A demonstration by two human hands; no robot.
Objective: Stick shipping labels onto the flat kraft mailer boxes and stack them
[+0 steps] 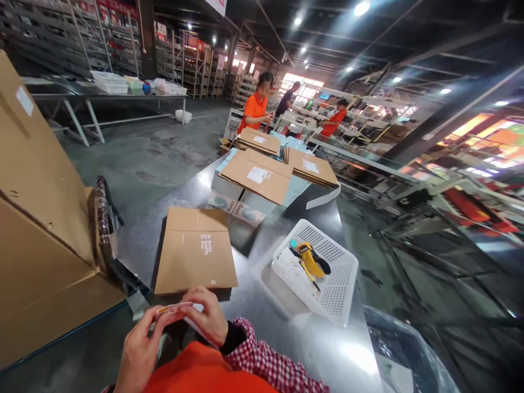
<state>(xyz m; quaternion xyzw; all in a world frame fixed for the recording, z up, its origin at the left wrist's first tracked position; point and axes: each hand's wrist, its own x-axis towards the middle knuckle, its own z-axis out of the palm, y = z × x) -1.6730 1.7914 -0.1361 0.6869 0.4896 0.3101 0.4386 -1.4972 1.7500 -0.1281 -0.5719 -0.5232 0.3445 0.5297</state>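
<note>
Between my two hands is a thin pale sheet with reddish and orange marks (pixel 174 309), bent and seen nearly edge-on; its exact kind I cannot make out. My left hand (pixel 139 344) pinches its left end. At the other end, my right hand (pixel 208 315) has thumb and fingers closed on it, and part of the sheet hangs below that hand. Just beyond my fingers a flat brown cardboard box (pixel 194 256) with white printing lies on the metal table (pixel 262 311).
Right of the box, a white perforated basket (pixel 339 289) holds a yellow tape cutter (pixel 313 261) and a pen-like yellow tool. Flattened cartons (pixel 241 166) rest on pale boxes farther back. Large cartons (pixel 45 229) stand at left. A person in orange (pixel 254 111) stands beyond the table.
</note>
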